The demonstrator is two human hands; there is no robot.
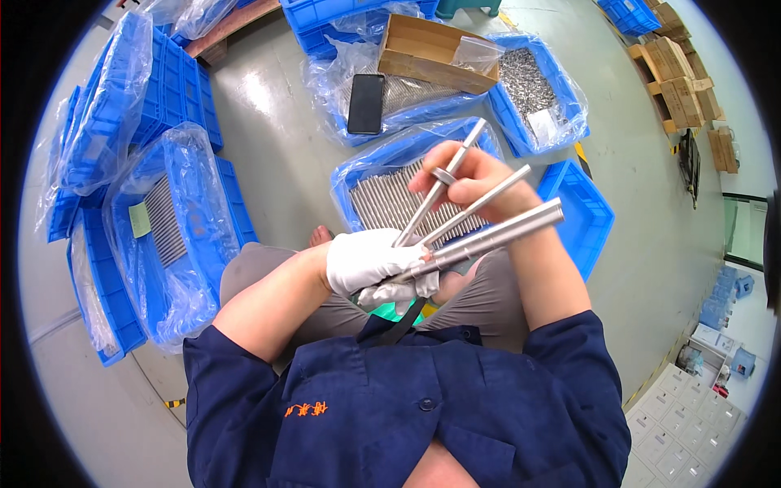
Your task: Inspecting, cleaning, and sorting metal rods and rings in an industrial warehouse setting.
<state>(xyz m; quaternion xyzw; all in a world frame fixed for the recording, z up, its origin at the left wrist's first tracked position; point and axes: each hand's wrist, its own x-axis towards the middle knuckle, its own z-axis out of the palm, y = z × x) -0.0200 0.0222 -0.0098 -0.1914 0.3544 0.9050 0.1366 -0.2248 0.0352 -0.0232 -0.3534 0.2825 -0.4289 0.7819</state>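
Rods (498, 237), all shiny metal, are bunched in the white-gloved left hand (370, 262), fingers wrapped tight round them, fanned out over a plastic-lined blue crate (390, 156) with loads more. Looks like a small ring (443, 176) is threaded on the leftmost one, pinched between the bare right hand's (491, 172) thumb and fingertips.

Brightly lit scene; corners lost to black.
Glare is cast on the floor (259, 96) at far left; glints are caught by the metal rods (504, 235); the cabinets (683, 415) at near right are bent by fisheye distortion.
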